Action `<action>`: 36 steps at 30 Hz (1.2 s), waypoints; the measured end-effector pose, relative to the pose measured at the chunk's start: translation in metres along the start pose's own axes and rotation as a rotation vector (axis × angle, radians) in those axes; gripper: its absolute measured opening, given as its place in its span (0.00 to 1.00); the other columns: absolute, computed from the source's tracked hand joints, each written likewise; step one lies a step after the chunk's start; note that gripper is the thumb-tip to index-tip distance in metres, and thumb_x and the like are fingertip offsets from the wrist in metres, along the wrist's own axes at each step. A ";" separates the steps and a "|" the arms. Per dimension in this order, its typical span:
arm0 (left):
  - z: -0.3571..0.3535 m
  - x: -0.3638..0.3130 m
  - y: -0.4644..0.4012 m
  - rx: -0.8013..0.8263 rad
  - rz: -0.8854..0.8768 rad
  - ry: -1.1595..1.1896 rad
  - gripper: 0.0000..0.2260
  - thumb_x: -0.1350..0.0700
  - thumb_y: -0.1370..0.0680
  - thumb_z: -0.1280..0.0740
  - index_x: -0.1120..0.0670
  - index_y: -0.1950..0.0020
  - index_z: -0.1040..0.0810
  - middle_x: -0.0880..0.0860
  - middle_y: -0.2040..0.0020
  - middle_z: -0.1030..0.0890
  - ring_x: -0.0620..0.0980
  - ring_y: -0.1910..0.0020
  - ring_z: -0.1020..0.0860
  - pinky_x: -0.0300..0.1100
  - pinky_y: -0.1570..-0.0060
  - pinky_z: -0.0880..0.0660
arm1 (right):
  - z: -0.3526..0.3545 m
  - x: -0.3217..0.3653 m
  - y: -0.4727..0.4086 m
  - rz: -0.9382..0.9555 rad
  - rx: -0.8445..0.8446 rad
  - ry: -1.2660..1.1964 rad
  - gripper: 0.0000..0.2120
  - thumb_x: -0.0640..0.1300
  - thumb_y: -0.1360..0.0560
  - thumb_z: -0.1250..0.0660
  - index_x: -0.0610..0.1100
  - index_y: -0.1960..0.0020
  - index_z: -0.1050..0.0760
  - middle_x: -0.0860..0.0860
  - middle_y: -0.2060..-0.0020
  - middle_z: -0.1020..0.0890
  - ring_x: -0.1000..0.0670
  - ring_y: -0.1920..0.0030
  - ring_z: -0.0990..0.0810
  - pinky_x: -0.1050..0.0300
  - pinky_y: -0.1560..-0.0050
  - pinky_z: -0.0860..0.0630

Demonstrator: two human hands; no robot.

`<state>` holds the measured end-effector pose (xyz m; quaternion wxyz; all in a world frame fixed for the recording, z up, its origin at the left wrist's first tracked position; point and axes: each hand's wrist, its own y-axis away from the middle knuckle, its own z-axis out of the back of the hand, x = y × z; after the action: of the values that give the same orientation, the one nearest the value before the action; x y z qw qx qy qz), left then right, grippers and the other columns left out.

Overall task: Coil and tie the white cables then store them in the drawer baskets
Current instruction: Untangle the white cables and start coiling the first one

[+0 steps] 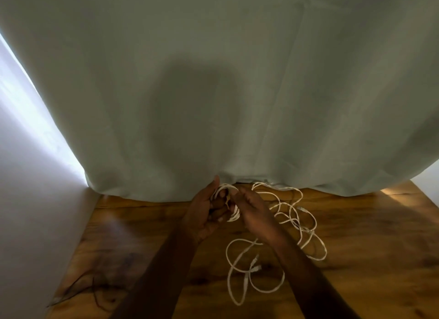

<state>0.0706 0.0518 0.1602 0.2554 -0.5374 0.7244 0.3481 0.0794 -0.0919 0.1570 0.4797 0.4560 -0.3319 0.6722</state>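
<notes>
Holding the small coil (pixel 228 203) in both hands, the left hand (pixel 204 214) gripped it while the right hand (pixel 251 212) pinched it, loose white cable (pixel 297 226) trailing off to the coil's right.

You are looking at what seems a room in a home: a grey-green curtain (pixel 237 81) hangs across the far side down to a knotty wooden table (pixel 368 235), with a plain white wall (pixel 31 212) on the left.
</notes>
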 end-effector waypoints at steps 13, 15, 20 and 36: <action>0.022 0.006 -0.006 0.203 0.055 0.073 0.19 0.46 0.20 0.41 0.59 0.63 0.25 0.48 0.80 0.37 0.47 0.79 0.35 0.41 0.71 0.33 | 0.023 0.008 0.002 -0.296 0.230 -0.587 0.22 0.58 0.22 0.36 0.39 0.43 0.24 0.46 0.64 0.23 0.56 0.75 0.41 0.59 0.74 0.51; 0.021 0.008 -0.007 0.264 0.071 0.108 0.20 0.48 0.18 0.44 0.59 0.63 0.25 0.48 0.79 0.36 0.46 0.80 0.35 0.44 0.68 0.31 | 0.026 0.009 0.000 -0.269 0.214 -0.544 0.22 0.55 0.20 0.36 0.35 0.44 0.23 0.46 0.65 0.23 0.55 0.75 0.41 0.61 0.74 0.51; 0.026 0.001 -0.010 0.361 0.112 0.012 0.15 0.46 0.21 0.37 0.56 0.61 0.25 0.48 0.78 0.33 0.46 0.79 0.34 0.46 0.63 0.31 | 0.026 0.008 0.002 -0.243 0.197 -0.504 0.21 0.55 0.19 0.37 0.35 0.43 0.24 0.47 0.66 0.25 0.56 0.77 0.41 0.64 0.76 0.48; 0.016 0.001 -0.005 0.232 0.016 0.208 0.21 0.47 0.18 0.44 0.64 0.51 0.21 0.46 0.76 0.37 0.40 0.80 0.39 0.38 0.73 0.32 | 0.004 -0.015 0.017 0.047 -0.110 -0.077 0.15 0.54 0.16 0.46 0.51 0.52 0.23 0.48 0.70 0.18 0.49 0.77 0.23 0.57 0.72 0.27</action>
<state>0.0756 0.0627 0.1487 0.2366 -0.5315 0.7866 0.2069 0.0665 -0.1056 0.1441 0.4751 0.4464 -0.3972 0.6459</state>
